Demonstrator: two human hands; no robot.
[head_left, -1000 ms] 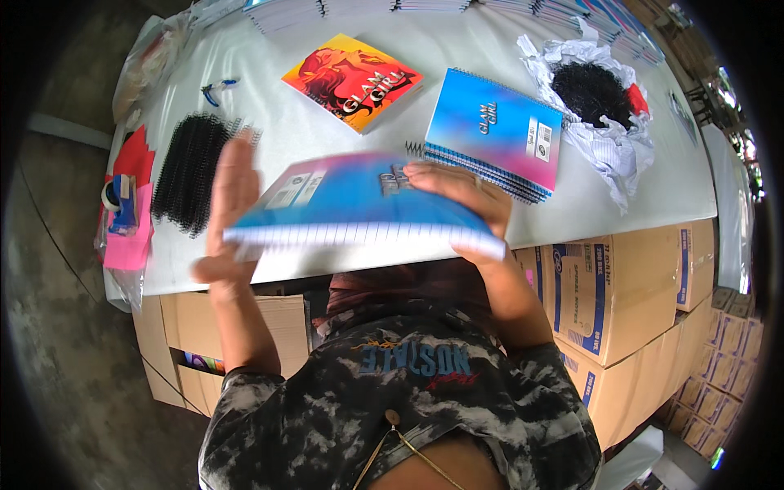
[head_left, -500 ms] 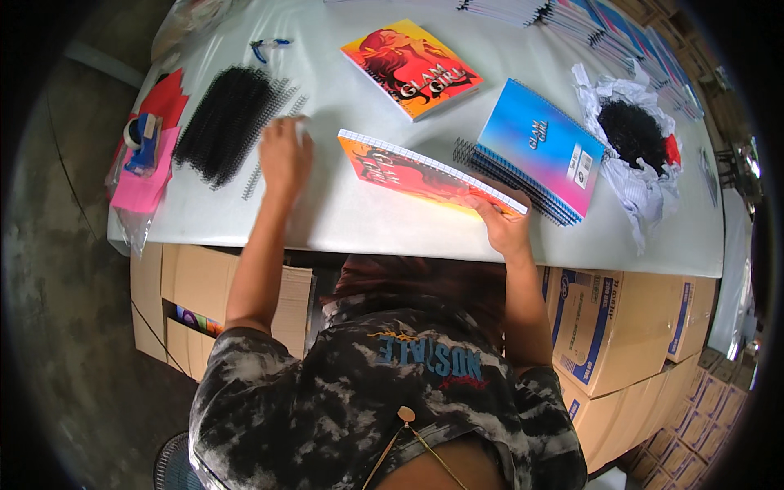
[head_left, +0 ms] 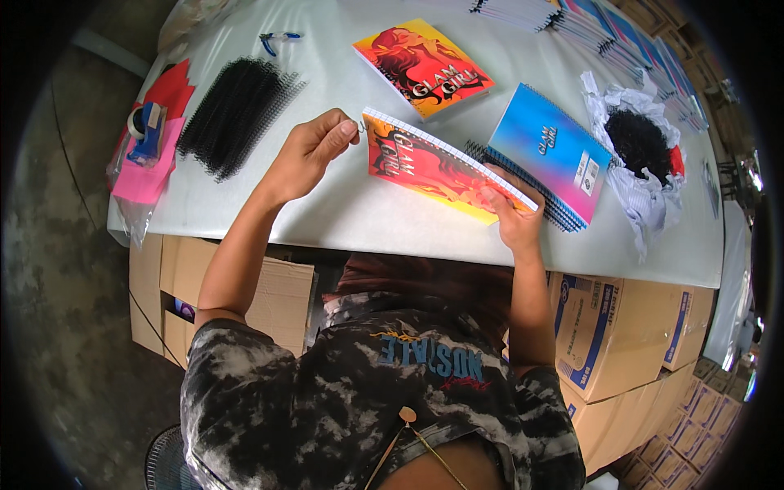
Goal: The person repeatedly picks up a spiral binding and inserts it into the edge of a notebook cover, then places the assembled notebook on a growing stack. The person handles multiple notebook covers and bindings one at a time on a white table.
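Observation:
My right hand (head_left: pixel 520 214) grips one end of an unbound notebook (head_left: pixel 433 175) with a red and orange cover, thumb on the front. The notebook is tilted up, its punched edge uppermost. At its other end, my left hand (head_left: pixel 314 155) is closed in a pinch on a black spiral binding coil (head_left: pixel 363 127). Only a short bit of the coil shows by the punched corner; my fingers hide the rest. To the left lies a pile of black binding coils (head_left: pixel 237 118). Beyond the held notebook rests another notebook (head_left: pixel 425 69) with a similar cover.
Bound blue and pink notebooks (head_left: pixel 551 151) are stacked at right, beside crumpled white paper (head_left: pixel 633 200) holding a black tangle (head_left: pixel 637 143). Blue-handled pliers (head_left: pixel 278 41) lie far left. A tape dispenser (head_left: pixel 147 135) sits on pink sheets (head_left: pixel 147 184). Cardboard boxes (head_left: pixel 621 327) stand below the table.
My left hand has moved right from the coil pile to the notebook's left end, taking a loose coil along. The right hand and notebook have shifted slightly right.

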